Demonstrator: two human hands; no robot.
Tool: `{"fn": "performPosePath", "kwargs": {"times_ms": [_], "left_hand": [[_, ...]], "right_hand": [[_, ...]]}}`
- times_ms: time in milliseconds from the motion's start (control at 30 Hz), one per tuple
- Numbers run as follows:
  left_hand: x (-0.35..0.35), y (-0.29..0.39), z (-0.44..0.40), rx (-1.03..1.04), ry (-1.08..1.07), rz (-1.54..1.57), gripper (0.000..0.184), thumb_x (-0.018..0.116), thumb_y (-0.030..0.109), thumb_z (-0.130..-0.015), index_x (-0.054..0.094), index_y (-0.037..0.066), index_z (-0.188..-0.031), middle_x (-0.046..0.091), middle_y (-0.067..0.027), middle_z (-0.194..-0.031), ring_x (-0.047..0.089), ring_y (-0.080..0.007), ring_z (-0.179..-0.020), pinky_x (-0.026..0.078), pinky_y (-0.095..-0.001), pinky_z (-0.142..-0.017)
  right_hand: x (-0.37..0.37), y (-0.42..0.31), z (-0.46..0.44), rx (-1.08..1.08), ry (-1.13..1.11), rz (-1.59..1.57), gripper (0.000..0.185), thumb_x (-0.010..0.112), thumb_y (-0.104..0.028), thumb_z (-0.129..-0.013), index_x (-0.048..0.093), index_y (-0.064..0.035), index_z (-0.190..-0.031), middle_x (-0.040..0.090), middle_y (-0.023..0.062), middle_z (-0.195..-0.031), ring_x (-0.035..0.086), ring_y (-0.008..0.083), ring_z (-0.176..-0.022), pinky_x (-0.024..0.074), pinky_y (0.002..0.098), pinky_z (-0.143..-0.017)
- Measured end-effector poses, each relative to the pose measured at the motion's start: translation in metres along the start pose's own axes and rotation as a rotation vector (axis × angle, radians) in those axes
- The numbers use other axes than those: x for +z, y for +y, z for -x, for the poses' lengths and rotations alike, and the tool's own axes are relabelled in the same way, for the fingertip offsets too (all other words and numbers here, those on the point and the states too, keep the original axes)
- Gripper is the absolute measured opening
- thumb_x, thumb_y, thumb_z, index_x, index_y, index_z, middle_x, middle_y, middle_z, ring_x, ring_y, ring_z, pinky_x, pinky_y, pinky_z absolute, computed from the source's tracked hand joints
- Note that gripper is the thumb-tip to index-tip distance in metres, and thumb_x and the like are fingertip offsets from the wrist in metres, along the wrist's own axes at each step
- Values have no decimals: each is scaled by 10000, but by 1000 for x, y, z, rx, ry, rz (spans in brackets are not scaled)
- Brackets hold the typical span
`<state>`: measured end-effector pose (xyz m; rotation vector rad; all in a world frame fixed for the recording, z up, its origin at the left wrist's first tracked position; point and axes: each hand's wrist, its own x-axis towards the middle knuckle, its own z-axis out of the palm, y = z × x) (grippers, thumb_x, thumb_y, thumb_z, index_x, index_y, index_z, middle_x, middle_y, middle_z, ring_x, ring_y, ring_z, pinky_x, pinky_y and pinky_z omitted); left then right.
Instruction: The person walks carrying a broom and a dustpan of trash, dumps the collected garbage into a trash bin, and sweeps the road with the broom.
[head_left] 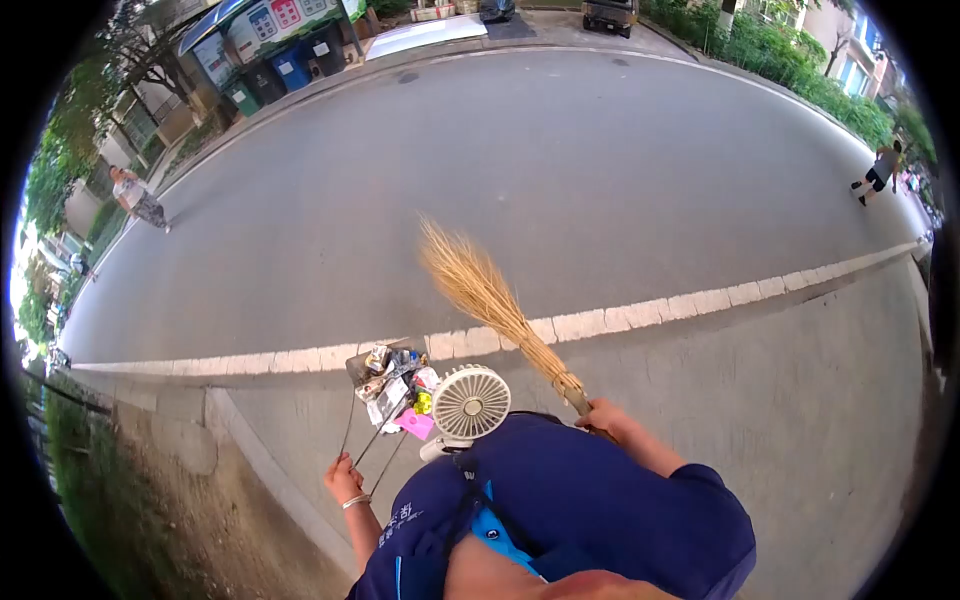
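My right hand (608, 420) is closed around the handle of a straw broom (485, 295). Its bristles point forward and left, over the road. Low on the left, my left hand (343, 479) is closed on the thin, long handle of a dustpan (356, 369). Heaped in the pan is mixed litter (392, 388): crumpled wrappers, papers, and a pink piece near its close side. A white portable fan (472, 403) hangs at my chest, just right of the litter, and covers part of the view there.
A pale kerb line (640, 316) runs across between the pavement and the grey road (500, 150). One person (140, 198) is at far left, another (880, 172) at far right. Across the road stand several bins (290, 68) under a shelter and a parked vehicle (609, 14).
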<state>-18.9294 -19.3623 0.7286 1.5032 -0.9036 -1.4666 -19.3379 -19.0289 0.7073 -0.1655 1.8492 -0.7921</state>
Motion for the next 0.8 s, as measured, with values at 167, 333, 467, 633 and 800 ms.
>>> {"fn": "performPosePath", "kwargs": {"times_ms": [167,333,467,633,800], "left_hand": [[94,47,-146,-34,-11,-44,205,531,-10,-714,553,-108,-893,502,-51,-592,316,-63,-346,218,-220,-300],[191,89,-257,6,44,-12,188,531,-8,-724,551,-113,-878,517,-65,-602,313,-66,-344,220,-220,-301],[263,131,-344,36,63,-47,203,546,6,-724,560,-122,-881,520,-59,-596,312,-60,-346,229,-226,-304],[324,173,-442,13,65,10,217,548,9,-725,560,-121,-898,496,-36,-574,297,-57,-339,220,-217,-304],[403,191,-567,33,56,56,210,550,11,-724,557,-104,-900,462,-15,-551,284,-47,-339,204,-211,-305]], "right_hand": [[-16,-69,-80,67,71,-145,213,667,-60,-684,520,11,-821,508,66,-557,497,164,-398,399,319,-346],[-34,-160,-207,86,74,-205,210,665,-45,-678,525,18,-821,511,72,-551,495,170,-387,404,322,-336],[-70,-301,-305,40,113,-57,223,669,-49,-664,526,34,-814,504,70,-534,508,169,-399,415,322,-339],[-87,-446,-404,-1,72,10,226,664,-59,-660,530,30,-819,500,65,-536,491,157,-394,394,313,-336],[-86,-572,-518,-75,57,44,205,652,-62,-688,525,11,-832,500,62,-547,494,153,-405,387,316,-341]]}}
